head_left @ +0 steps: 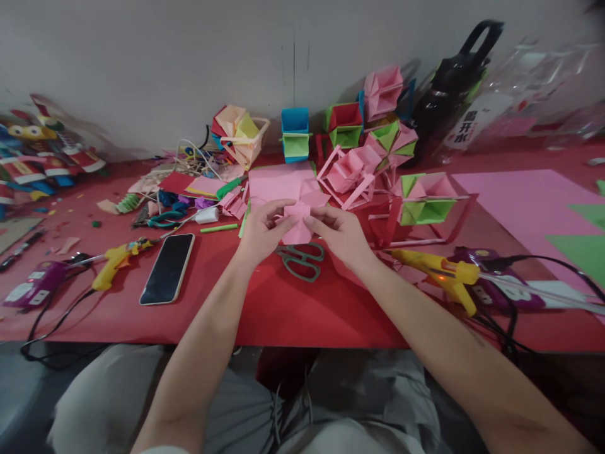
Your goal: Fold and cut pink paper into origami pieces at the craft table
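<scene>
Between my two hands is a small folded piece of pink paper (297,228), raised above the red table. My left hand (265,228) pinches its left side with thumb and fingers. On the right side, my right hand (338,232) grips it the same way, the thumb pressed on the front. Green-handled scissors (302,261) lie just below the paper, their blades hidden. Behind my hands lie pink sheets (271,183), partly covered by the fingers.
Folded paper models (347,170) stand at the back. Yellow glue guns lie left (116,261) and right (439,271), with trailing cords. A phone (167,268) rests left of my arm. A black bottle (439,94) and clear plastic bottles (491,113) stand at back right.
</scene>
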Tool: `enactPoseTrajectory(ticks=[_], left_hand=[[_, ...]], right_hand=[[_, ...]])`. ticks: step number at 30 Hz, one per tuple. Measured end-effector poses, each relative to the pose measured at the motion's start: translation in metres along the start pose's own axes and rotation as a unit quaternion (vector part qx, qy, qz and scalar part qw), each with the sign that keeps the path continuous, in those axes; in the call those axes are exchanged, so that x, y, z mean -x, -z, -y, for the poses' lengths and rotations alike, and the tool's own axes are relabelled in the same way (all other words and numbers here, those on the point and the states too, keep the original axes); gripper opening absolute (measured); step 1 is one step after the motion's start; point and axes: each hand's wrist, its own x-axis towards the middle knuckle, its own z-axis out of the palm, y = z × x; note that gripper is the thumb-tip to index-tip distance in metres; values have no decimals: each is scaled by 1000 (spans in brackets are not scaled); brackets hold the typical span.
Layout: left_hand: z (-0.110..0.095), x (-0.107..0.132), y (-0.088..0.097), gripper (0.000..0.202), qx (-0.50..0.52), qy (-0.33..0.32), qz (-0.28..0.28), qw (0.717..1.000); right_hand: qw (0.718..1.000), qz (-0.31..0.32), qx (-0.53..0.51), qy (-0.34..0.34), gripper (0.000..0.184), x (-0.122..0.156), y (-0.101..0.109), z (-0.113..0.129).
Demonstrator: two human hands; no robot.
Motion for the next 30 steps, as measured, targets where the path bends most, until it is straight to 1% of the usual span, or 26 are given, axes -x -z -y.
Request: enactPoseTrajectory(ticks=[2, 4, 6, 8, 11, 16, 24, 30], left_hand=[[-1, 0, 0, 36, -6, 7, 3, 1000], [-2, 1, -1, 35, -22, 12, 15, 1000], [-3, 1, -1, 32, -35, 13, 30, 999], [-4, 2, -2, 32, -40, 11, 42, 998], [-4, 4, -4, 36, -39, 14, 60, 997], [-6, 6, -5, 37, -38, 26, 87, 995], [-9, 6, -7, 35, -36, 28, 89, 995], [-11, 5, -9, 30, -30, 22, 84, 996]], right_hand=[[999, -21, 19, 35, 33, 1, 0, 1], [995, -28, 52, 74, 32, 1, 1, 2], [991, -16, 82, 101, 29, 2, 2, 1], [989, 2, 97, 113, 28, 2, 3, 0], [988, 13, 102, 112, 25, 2, 4, -3], [989, 7, 106, 105, 15, 2, 3, -2], [991, -14, 92, 99, 14, 1, 1, 0], [992, -15, 84, 94, 15, 1, 1, 0]])
